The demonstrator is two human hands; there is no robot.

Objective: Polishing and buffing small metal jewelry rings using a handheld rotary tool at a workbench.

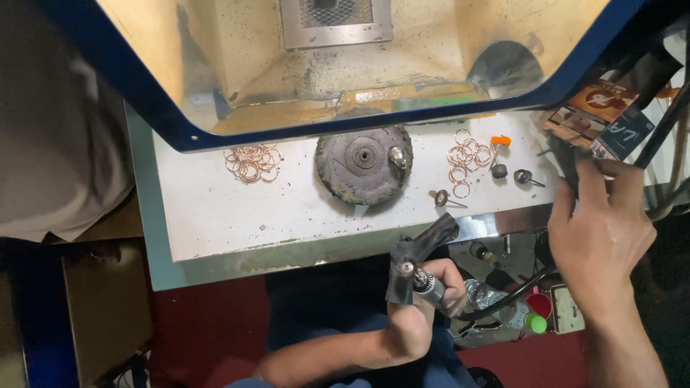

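The left hand [424, 302] grips a rotary handpiece [425, 282] (black-wrapped), the right hand [600, 237] touching a dark tool [568, 169].

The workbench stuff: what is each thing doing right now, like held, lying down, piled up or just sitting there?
Left hand: closed around the metal rotary handpiece.
Metal rotary handpiece with black wrap: held, tip up.
Right hand: fingers spread, reaching to the bench's right edge.
Round grey buffing wheel: lying flat.
Left copper wire rings: piled loosely.
Right copper wire rings: scattered, overlapping.
Small black-headed polishing bits: lying loose.

Jewellery workshop: polishing wheel [364, 164], copper rings [251, 162], rotary bits [530, 177] on bench [215, 215]
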